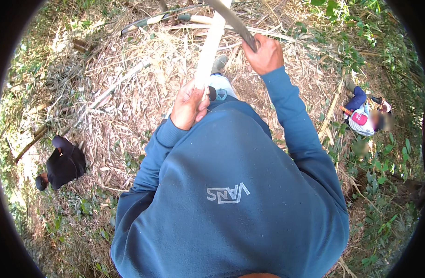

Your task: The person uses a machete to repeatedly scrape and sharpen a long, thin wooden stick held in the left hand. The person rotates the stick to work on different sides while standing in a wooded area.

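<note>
My left hand [188,106] is closed around the lower end of a long, pale split bamboo strip [210,53], held out in front of my body. Sunlight bleaches the strip nearly white, and its far end runs past the top edge of the view. On the right, my right hand [264,54] grips a machete [233,21] with a dark, slightly curved blade. The blade slants up to the left and passes by the strip near the top. Whether the two touch, I cannot tell.
Dry leaves and cut bamboo poles [117,85] litter the ground. A person in dark clothes [66,162] is at the left. Another person in a white top [361,118] sits low at the right. Green undergrowth [384,171] borders the right side. My shoe [219,63] shows below the strip.
</note>
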`<control>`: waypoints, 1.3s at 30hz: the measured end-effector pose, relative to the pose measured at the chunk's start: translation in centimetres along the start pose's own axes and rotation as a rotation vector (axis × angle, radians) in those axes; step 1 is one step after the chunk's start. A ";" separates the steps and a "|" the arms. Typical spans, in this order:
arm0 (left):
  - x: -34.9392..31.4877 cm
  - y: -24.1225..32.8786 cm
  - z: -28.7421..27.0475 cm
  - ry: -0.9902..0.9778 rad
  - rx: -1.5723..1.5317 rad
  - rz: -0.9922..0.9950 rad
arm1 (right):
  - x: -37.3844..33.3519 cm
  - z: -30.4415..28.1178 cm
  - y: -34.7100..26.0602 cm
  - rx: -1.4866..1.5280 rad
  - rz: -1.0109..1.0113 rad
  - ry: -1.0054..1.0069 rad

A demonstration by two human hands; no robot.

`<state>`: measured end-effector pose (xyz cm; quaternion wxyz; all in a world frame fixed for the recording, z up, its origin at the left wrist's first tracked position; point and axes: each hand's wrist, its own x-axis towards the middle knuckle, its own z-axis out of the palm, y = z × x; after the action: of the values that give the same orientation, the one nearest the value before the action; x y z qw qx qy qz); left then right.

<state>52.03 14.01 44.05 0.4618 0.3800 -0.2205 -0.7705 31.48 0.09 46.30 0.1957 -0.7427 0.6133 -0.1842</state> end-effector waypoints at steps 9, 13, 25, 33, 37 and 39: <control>-0.1 -0.3 -1.5 0.012 -0.070 -0.003 | 0.3 1.9 -0.1 -0.068 -0.395 -0.061; -0.7 0.1 -1.1 0.040 -0.166 -0.032 | 4.5 1.7 0.7 -0.085 0.023 0.041; 0.1 -1.6 -2.8 0.117 -0.318 -0.021 | -3.9 3.3 -4.6 0.070 -0.559 -0.068; 0.5 -0.6 -2.1 0.062 -0.179 -0.038 | -3.9 3.0 -3.0 0.144 -0.375 -0.172; -0.2 -1.1 -2.2 0.104 -0.193 -0.091 | -2.0 2.4 -2.4 -0.088 -0.520 -0.063; 0.0 -1.1 -2.5 0.049 -0.180 -0.036 | -1.4 2.2 -2.8 -0.066 -0.348 -0.082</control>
<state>53.38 14.60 41.79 0.4856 0.3595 -0.1322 -0.7858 34.73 2.14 45.85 0.1614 -0.8505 0.4728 -0.1645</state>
